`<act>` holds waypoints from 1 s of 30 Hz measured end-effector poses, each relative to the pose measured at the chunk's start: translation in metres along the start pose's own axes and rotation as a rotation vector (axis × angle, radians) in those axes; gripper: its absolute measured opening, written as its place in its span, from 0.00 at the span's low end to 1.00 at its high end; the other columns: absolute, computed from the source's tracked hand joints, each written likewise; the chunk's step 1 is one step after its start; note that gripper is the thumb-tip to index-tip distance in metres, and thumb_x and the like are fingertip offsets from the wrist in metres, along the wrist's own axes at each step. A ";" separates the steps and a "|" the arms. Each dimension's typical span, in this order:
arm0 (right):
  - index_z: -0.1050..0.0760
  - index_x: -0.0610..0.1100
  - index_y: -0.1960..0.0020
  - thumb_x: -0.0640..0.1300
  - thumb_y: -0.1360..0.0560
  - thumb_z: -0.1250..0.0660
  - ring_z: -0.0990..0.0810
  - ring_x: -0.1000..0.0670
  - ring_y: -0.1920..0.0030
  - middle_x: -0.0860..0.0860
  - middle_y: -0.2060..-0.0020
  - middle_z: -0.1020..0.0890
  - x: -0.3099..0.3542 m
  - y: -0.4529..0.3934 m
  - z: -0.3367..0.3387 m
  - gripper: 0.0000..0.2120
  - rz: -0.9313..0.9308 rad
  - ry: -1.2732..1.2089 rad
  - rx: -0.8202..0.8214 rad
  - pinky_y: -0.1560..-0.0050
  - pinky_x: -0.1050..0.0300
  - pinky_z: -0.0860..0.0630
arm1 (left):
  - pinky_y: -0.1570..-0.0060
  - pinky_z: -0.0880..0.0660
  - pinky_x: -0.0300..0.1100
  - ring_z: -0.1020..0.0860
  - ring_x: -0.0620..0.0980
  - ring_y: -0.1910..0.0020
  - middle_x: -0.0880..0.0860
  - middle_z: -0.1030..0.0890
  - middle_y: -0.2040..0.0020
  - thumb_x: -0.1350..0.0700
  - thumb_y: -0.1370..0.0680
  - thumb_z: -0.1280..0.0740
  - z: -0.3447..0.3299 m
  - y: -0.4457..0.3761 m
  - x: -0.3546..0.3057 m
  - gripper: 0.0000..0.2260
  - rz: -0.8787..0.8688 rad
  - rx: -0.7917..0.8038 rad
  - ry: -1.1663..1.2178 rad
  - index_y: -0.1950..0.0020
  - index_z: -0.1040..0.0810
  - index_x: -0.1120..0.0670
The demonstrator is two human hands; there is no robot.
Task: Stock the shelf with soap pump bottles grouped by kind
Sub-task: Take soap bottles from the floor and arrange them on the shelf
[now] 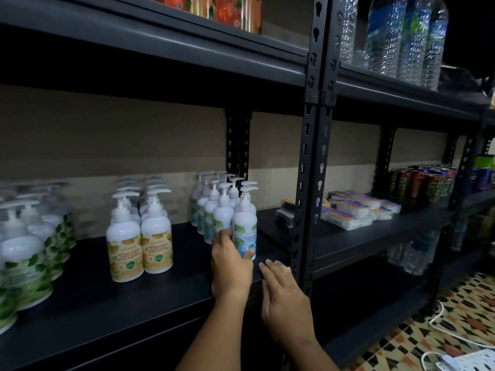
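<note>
The left hand was at the front of the blue-labelled group of soap pump bottles, which stood in two rows running back toward the wall at the right end of the black shelf. Its fingers and thumb curled round the front blue-labelled bottle: the thumb lay on the lower right of the label and the fingers reached up along the bottle's left side, touching its neighbour. The bottle stood upright on the shelf, just beside the dark upright post.

The right hand held nothing. It lay flat with straight fingers, the fingertips resting on the shelf's front edge, just right of the left hand and below the gripped bottle; the two hands were close but not touching.

To the left, well apart from the hands, stood the yellow-labelled bottles in their own rows, and further left, blurred, the green-labelled bottles. Beyond the post, the next bay held wrapped packets and cans; water bottles stood above.
</note>
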State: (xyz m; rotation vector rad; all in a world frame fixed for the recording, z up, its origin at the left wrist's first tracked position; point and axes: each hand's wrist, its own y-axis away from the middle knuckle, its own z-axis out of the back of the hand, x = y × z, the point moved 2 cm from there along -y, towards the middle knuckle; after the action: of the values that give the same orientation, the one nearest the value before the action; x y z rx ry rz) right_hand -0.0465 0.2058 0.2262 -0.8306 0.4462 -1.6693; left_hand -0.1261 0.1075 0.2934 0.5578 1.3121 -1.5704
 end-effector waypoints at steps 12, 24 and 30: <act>0.36 0.47 0.21 0.50 0.17 0.51 0.43 0.51 0.20 0.51 0.21 0.36 0.003 -0.003 0.013 0.25 0.024 0.007 0.193 0.22 0.60 0.58 | 0.44 0.23 0.45 0.20 0.54 0.43 0.55 0.20 0.42 0.59 0.31 0.18 0.029 0.014 0.006 0.25 0.007 0.077 -0.018 0.38 0.24 0.57; 0.36 0.46 0.22 0.40 0.23 0.34 0.37 0.42 0.23 0.45 0.24 0.35 0.110 0.093 0.019 0.30 0.067 -0.065 0.335 0.22 0.46 0.39 | 0.56 0.22 0.33 0.16 0.44 0.58 0.49 0.14 0.60 0.62 0.24 0.24 0.181 0.112 0.057 0.08 0.042 0.189 0.262 0.52 0.17 0.50; 0.35 0.51 0.23 0.46 0.19 0.40 0.33 0.51 0.30 0.54 0.32 0.29 0.205 0.182 -0.020 0.24 0.257 -0.230 0.602 0.29 0.59 0.36 | 0.53 0.21 0.35 0.17 0.40 0.56 0.46 0.15 0.58 0.58 0.22 0.26 0.297 0.181 0.155 0.05 0.237 0.042 0.069 0.50 0.17 0.48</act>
State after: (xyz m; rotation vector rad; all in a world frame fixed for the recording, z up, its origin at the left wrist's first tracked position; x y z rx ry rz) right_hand 0.0451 -0.0409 0.1480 -0.4802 -0.1118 -1.3380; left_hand 0.0362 -0.2145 0.1727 0.7707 1.2173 -1.3959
